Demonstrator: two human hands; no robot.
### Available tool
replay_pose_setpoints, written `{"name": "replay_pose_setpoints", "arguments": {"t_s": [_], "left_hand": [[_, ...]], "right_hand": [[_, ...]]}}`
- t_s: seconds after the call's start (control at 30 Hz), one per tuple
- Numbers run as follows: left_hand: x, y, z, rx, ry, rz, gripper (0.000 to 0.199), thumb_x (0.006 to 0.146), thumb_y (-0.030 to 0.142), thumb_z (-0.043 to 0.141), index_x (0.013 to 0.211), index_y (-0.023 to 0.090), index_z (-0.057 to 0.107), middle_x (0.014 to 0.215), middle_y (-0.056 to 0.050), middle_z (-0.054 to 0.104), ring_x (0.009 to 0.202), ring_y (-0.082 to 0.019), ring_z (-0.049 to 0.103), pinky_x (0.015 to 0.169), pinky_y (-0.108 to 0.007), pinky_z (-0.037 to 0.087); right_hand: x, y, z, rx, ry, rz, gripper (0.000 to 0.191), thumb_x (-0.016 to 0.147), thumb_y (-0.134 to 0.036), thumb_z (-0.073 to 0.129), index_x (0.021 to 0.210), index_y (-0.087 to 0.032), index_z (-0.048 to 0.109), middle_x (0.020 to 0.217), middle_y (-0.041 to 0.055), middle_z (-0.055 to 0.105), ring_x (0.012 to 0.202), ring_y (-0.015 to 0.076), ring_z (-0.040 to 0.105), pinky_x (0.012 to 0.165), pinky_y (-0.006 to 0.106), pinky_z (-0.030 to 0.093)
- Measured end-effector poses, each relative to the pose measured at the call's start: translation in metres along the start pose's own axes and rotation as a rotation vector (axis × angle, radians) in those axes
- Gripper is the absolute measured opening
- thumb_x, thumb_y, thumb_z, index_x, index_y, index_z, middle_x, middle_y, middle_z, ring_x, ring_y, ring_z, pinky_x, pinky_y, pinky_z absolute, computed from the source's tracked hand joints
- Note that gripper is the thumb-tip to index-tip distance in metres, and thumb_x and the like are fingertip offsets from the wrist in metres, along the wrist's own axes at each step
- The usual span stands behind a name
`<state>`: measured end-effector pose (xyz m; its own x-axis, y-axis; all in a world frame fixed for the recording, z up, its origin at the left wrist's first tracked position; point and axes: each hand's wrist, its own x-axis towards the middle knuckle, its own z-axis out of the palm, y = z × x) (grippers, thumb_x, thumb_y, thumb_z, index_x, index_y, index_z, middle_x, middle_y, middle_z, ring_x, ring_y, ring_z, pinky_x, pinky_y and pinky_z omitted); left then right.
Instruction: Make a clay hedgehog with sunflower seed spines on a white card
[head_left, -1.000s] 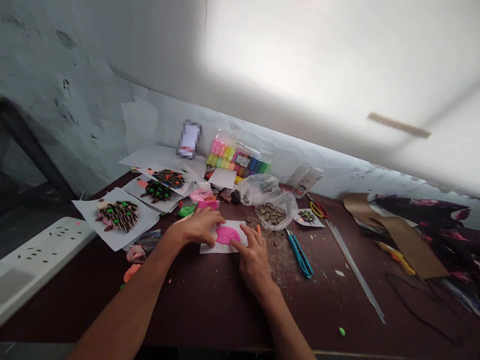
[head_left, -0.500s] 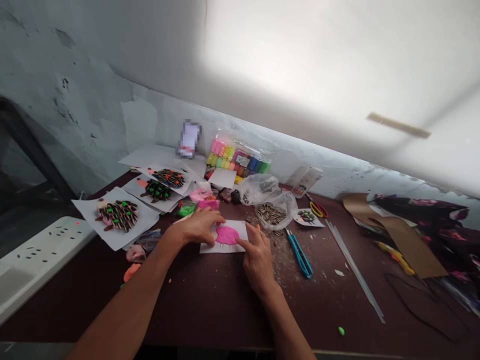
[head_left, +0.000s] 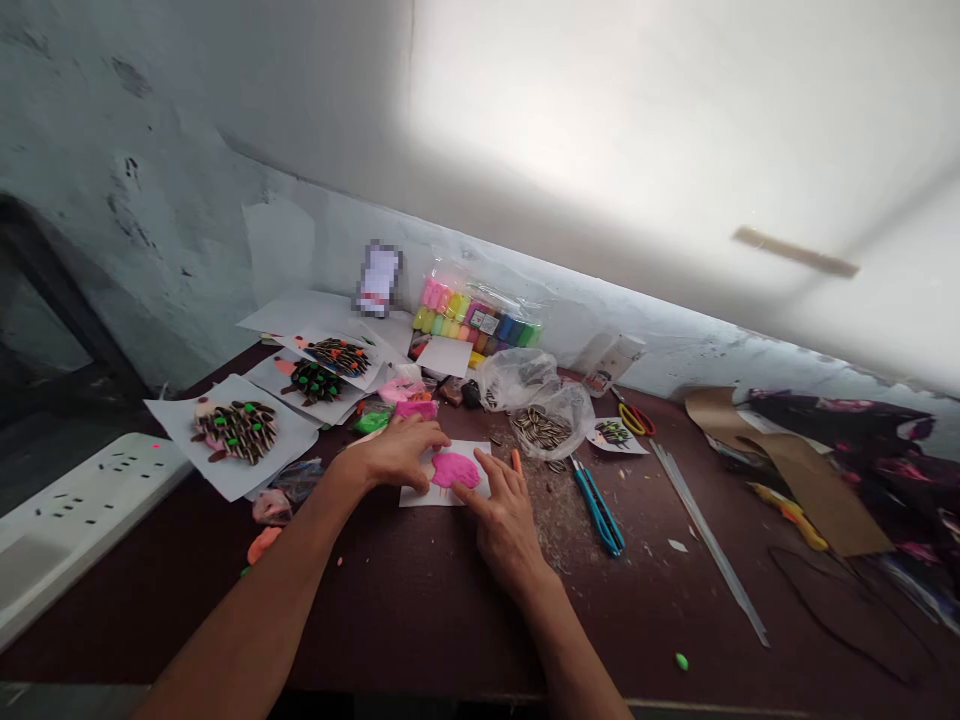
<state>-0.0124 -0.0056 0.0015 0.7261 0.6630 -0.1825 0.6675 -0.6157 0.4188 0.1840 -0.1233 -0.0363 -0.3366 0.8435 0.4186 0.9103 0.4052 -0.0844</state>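
Flattened pink modelling clay (head_left: 456, 470) lies on a small sheet of white paper (head_left: 414, 496), with a few thin drawn lines below it. My left hand (head_left: 396, 452) rests at the paper's left side, fingers bent but apart, its thumb near the clay's left edge. From the right, my right hand (head_left: 508, 515) reaches over the paper with its fingers spread; one fingertip touches or nearly touches the clay's lower edge. Neither hand holds anything. An orange stick-like object (head_left: 517, 462) shows just behind my right fingers, partly hidden.
Sunflower seeds (head_left: 541, 428) fill a clear plastic bag. Blue-handled cutters (head_left: 598, 508), yellow-red scissors (head_left: 636, 418) and clear glue sticks (head_left: 709, 540) lie rightward. Seed-covered hedgehog pictures (head_left: 236, 430) and a power strip (head_left: 90, 510) are leftward. Clay packs (head_left: 480, 320) stand behind.
My right hand has shifted slightly left over the paper, and its fingertip now sits lower along the clay. More of the orange object shows. My left hand has stayed in place.
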Motion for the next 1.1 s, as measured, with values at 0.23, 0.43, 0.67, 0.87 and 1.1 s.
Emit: {"name": "replay_pose_setpoints", "arguments": {"t_s": [0.23, 0.43, 0.67, 0.87, 1.1], "left_hand": [[0.000, 0.001, -0.001, -0.004, 0.002, -0.006, 0.064, 0.063, 0.030, 0.071, 0.125, 0.025, 0.058, 0.129, -0.004, 0.058, 0.123, -0.029, 0.046, 0.109, -0.043, 0.030], [0.000, -0.001, 0.001, 0.001, 0.008, 0.002, 0.063, 0.064, 0.031, 0.071, 0.125, 0.026, 0.057, 0.129, -0.004, 0.058, 0.123, -0.028, 0.046, 0.110, -0.044, 0.028], [0.000, -0.001, 0.001, 0.001, 0.002, 0.005, 0.064, 0.064, 0.031, 0.071, 0.126, 0.025, 0.057, 0.127, -0.004, 0.058, 0.122, -0.028, 0.046, 0.108, -0.042, 0.032], [0.001, -0.002, 0.001, -0.001, -0.003, 0.005, 0.064, 0.064, 0.030, 0.071, 0.126, 0.025, 0.057, 0.128, -0.003, 0.057, 0.122, -0.028, 0.047, 0.107, -0.040, 0.033], [-0.001, 0.003, -0.002, -0.004, 0.004, 0.001, 0.062, 0.062, 0.028, 0.072, 0.123, 0.025, 0.059, 0.125, -0.004, 0.059, 0.120, -0.029, 0.048, 0.106, -0.041, 0.034]], "right_hand": [[0.001, -0.002, 0.000, 0.038, -0.083, 0.022, 0.046, 0.085, -0.004, 0.055, 0.116, -0.034, 0.070, 0.145, 0.0095, 0.047, 0.129, 0.0267, 0.045, 0.111, 0.054, 0.028], [0.002, -0.003, 0.000, 0.052, -0.075, 0.055, 0.048, 0.084, -0.003, 0.055, 0.116, -0.035, 0.070, 0.145, 0.0084, 0.047, 0.128, 0.0274, 0.046, 0.112, 0.057, 0.024], [0.005, -0.002, 0.003, 0.152, 0.039, 0.109, 0.043, 0.084, -0.002, 0.047, 0.108, -0.028, 0.072, 0.137, 0.0091, 0.054, 0.125, 0.0243, 0.050, 0.114, 0.057, 0.023], [0.022, 0.001, 0.005, 0.150, 0.020, 0.311, 0.023, 0.085, -0.029, 0.063, 0.106, -0.018, 0.065, 0.134, 0.0173, 0.054, 0.128, 0.0310, 0.048, 0.107, 0.055, 0.035], [0.039, -0.001, 0.004, 0.026, -0.076, 0.253, 0.033, 0.083, -0.040, 0.068, 0.107, -0.019, 0.061, 0.142, 0.0191, 0.047, 0.134, 0.0342, 0.042, 0.105, 0.053, 0.037]]}}
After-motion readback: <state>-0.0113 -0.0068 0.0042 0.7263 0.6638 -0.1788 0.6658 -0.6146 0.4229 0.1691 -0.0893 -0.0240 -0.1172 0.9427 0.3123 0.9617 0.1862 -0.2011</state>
